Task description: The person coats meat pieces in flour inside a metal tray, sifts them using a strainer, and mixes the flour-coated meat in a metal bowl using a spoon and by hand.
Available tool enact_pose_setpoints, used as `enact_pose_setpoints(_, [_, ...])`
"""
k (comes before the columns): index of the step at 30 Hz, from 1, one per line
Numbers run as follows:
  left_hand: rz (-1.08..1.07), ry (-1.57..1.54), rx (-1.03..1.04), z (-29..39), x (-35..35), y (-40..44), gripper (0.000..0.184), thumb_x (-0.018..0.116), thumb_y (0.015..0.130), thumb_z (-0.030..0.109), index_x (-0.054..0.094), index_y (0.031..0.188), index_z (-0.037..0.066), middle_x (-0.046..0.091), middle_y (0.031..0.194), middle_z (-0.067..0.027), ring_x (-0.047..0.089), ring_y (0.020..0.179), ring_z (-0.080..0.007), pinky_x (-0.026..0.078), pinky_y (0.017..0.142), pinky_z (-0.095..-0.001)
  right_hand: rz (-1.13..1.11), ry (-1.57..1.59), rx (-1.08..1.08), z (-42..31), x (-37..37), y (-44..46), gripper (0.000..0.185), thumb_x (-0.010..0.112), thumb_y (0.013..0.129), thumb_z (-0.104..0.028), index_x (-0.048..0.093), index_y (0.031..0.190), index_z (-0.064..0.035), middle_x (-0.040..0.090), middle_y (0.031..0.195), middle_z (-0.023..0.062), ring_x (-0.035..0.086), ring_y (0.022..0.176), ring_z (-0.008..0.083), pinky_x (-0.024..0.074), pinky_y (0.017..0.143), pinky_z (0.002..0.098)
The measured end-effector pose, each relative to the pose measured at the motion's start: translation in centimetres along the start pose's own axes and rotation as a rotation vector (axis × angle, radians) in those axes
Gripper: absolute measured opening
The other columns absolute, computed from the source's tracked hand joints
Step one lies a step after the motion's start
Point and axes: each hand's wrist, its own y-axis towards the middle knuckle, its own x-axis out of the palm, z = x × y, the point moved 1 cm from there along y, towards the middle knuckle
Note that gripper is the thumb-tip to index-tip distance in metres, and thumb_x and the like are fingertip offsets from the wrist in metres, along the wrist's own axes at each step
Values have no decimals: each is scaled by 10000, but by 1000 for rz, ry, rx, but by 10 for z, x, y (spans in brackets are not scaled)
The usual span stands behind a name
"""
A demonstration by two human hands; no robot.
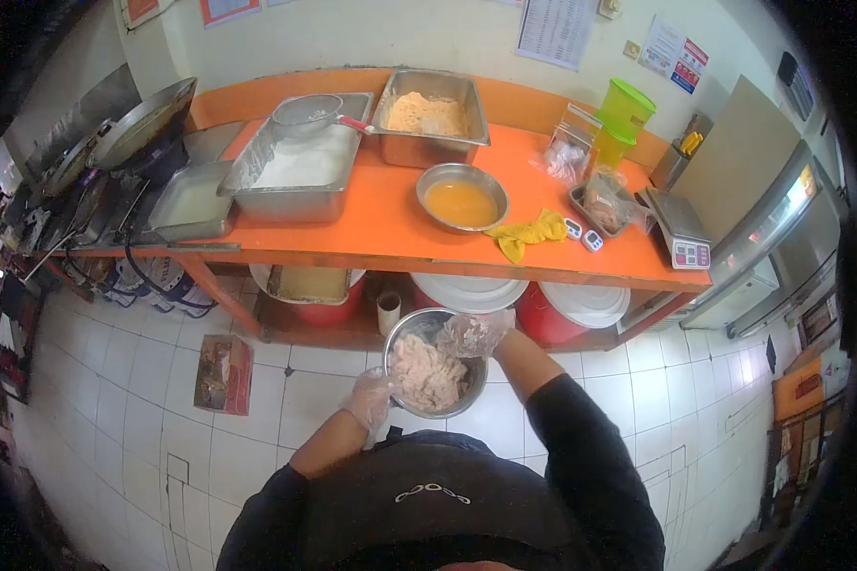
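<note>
A round metal bowl [476,388] is held in front of my body, over the floor. Inside it lies a heap of pale pinkish pieces coated in wet batter or flour, looking like raw chicken [426,373]. My left hand [368,398], in a clear plastic glove, is closed on the bowl's left rim. Also gloved, my right hand [476,333] lies over the upper right rim with its fingers inside, near the pieces; the thumb is hidden.
An orange table [371,224] ahead holds a flour pan [300,200] with a sieve [307,109], a crumb pan [433,150], a bowl of orange liquid [462,202], a yellow cloth [528,233] and a scale [676,228]. Lidded buckets [581,305] stand underneath. A box [224,374] sits on the floor.
</note>
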Motion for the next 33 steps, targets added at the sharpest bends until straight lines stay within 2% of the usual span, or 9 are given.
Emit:
enact_pose_setpoints(3, [-51, 115, 52, 11, 1, -1, 180, 555, 700, -6, 535, 877, -34, 581, 785, -113, 589, 668, -198, 496, 568, -286, -620, -90, 285, -19, -61, 53, 704, 328, 737, -542, 394, 1162, 15, 406, 1171, 217, 385, 1119, 304, 278, 970, 428])
enact_pose_setpoints(5, [-139, 326, 180, 13, -11, 4, 180, 560, 712, -3, 530, 887, -30, 582, 787, -118, 591, 664, -198, 498, 560, -286, -626, -356, 240, -12, -60, 45, 602, 347, 758, -468, 441, 1083, 31, 464, 1062, 210, 456, 1020, 300, 340, 917, 424])
enact_pose_setpoints(10, [-24, 188, 377, -5, -34, 32, 168, 559, 726, 3, 529, 890, -25, 579, 779, -120, 587, 615, -202, 493, 498, -283, -159, -2161, -251, 27, 4, -43, 429, 391, 759, -353, 485, 985, -2, 504, 930, 161, 497, 856, 257, 396, 778, 373])
enact_pose_setpoints(13, [32, -66, 308, -20, -37, 45, 171, 555, 727, 8, 526, 892, -26, 573, 773, -118, 584, 598, -206, 490, 470, -296, 45, -2795, -213, 58, 17, -58, 326, 417, 759, -284, 512, 927, -21, 528, 850, 132, 523, 757, 232, 429, 694, 343])
enact_pose_setpoints(18, [115, -199, 138, -40, -49, 55, 190, 524, 738, 46, 529, 918, -14, 567, 793, -120, 580, 633, -231, 490, 511, -345, 189, -2933, -358, 87, 8, -45, 166, 461, 759, -169, 557, 830, -54, 567, 718, 82, 564, 592, 189, 485, 555, 293])
enact_pose_setpoints(24, [-13, -94, 383, -62, -62, 65, 250, 507, 734, 9, 497, 982, -24, 570, 821, -102, 582, 663, -198, 501, 534, -319, 105, -2816, -1333, 79, -71, 27, 150, 459, 770, -170, 579, 789, -80, 583, 714, 17, 565, 664, 163, 459, 597, 277])
enact_pose_setpoints(26, [-66, -367, 15, -35, -62, 54, 246, 501, 736, 5, 500, 980, -25, 575, 836, -93, 585, 683, -192, 506, 567, -315, 75, -2948, -973, 80, -5, -22, 137, 466, 767, -163, 575, 772, -80, 571, 668, 8, 559, 625, 162, 457, 569, 283])
enact_pose_setpoints(29, [43, -56, 214, 8, -18, 18, 237, 505, 736, 2, 511, 970, -29, 577, 839, -90, 580, 684, -171, 500, 595, -288, 79, -2791, -680, 45, 19, -52, 118, 470, 762, -147, 570, 763, -84, 554, 608, 8, 550, 569, 160, 451, 526, 289])
enact_pose_setpoints(33, [23, 40, 171, 29, -14, 10, 248, 536, 724, 13, 523, 964, -47, 584, 847, -103, 574, 673, -154, 475, 582, -258, 275, -3185, -924, 30, 59, -73, 107, 476, 744, -134, 571, 762, -90, 530, 540, 7, 542, 513, 166, 449, 496, 284])
